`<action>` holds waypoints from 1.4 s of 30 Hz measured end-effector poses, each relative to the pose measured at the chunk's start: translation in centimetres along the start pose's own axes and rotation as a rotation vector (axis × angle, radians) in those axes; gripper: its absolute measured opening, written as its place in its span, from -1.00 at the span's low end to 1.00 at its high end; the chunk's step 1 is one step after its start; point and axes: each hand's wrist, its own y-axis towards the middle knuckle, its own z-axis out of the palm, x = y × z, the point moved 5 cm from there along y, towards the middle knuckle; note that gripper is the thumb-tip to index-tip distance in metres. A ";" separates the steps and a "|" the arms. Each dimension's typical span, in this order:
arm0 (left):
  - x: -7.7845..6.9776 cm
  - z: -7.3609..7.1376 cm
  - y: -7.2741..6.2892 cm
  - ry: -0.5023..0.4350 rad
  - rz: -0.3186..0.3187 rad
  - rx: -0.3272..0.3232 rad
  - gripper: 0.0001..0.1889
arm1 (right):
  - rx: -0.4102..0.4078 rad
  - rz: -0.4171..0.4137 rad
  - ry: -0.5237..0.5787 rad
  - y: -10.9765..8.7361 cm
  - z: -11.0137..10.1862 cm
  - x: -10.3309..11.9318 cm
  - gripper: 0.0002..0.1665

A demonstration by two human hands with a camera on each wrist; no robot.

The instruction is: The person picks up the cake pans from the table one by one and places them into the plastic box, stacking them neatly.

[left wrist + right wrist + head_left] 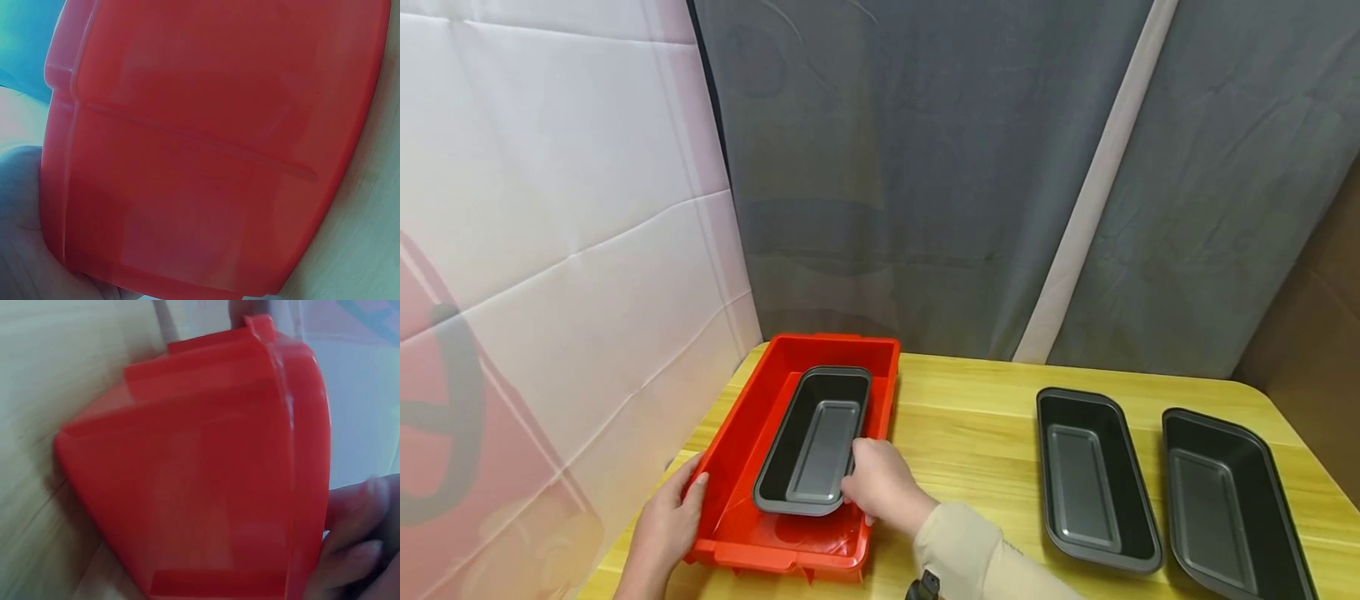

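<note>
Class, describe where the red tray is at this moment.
In the head view, the red tray is on the left part of the table, beside the white curtain, with the left hand gripping its left edge near the front.

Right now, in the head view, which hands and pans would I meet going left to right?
Left hand → leftmost pan in the red bin → right hand → middle pan → rightmost pan.

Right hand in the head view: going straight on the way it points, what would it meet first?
The gray loaf pan, whose right rim the right hand grips; beyond that, probably the red bin's left wall, though depth is unclear.
</note>
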 end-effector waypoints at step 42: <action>0.3 0.5 0.6 -0.016 -0.079 0.022 -0.38 | -0.180 -0.292 -0.007 -9.1 -8.2 -6.3 -0.47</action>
